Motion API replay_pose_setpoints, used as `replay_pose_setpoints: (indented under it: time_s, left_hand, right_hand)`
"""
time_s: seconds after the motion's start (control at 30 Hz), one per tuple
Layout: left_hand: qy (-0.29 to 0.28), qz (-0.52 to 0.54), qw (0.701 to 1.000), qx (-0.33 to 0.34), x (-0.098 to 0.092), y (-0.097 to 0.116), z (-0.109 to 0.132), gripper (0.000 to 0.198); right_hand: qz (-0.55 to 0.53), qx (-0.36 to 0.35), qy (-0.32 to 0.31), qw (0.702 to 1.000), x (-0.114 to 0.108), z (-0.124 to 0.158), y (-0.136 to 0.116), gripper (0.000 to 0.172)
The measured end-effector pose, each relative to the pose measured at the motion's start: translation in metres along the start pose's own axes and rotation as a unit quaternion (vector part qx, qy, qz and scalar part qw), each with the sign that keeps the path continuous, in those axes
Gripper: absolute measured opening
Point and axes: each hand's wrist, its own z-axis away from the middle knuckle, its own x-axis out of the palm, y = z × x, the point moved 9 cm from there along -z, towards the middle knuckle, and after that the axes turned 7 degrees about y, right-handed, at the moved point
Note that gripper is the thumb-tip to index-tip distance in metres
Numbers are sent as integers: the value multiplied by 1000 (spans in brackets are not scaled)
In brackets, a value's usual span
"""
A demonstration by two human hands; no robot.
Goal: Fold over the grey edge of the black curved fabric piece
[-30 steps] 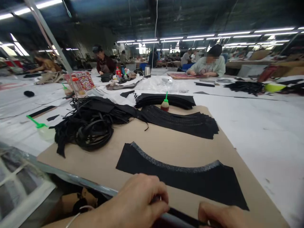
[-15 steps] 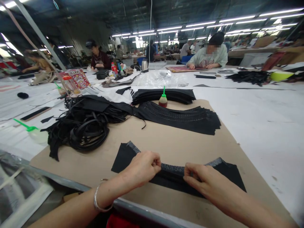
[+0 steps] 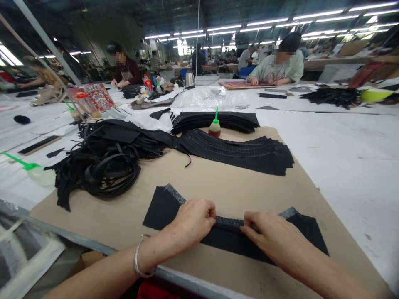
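A curved black piece with a grey band along its upper edge lies on a brown cardboard sheet in front of me. My left hand is closed in a pinch on that grey edge near the piece's middle. My right hand rests just to the right, fingers pressed down on the same edge. A thin black strip seems to run between the two hands along the band. A silver bracelet sits on my left wrist.
Behind lie a stack of similar curved black pieces, a tangle of black strips, and a glue bottle with a green nozzle. Another green-tipped bottle is at the left. Other people work at tables farther back.
Both hands moved up from the table's near edge onto the black piece's grey band. Since half a second ago they have barely shifted; the view tilted slightly.
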Motion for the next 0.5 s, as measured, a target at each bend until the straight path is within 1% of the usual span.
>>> replay_pose_setpoints:
  time_s: [0.2,0.33,0.5]
  left_hand:
    - [3,1,1000,-5,2,-2,-3,17]
    - [2,4,1000,-4,2,1,-3,14]
    - [4,-3,1000,0,6,2,-4,15]
  right_hand:
    - [10,-2,3,1000,3,-3,1,23]
    - [0,6,-2,1000,4,-2,6,22]
    - [-2,10,2,1000,3,-2,8,22]
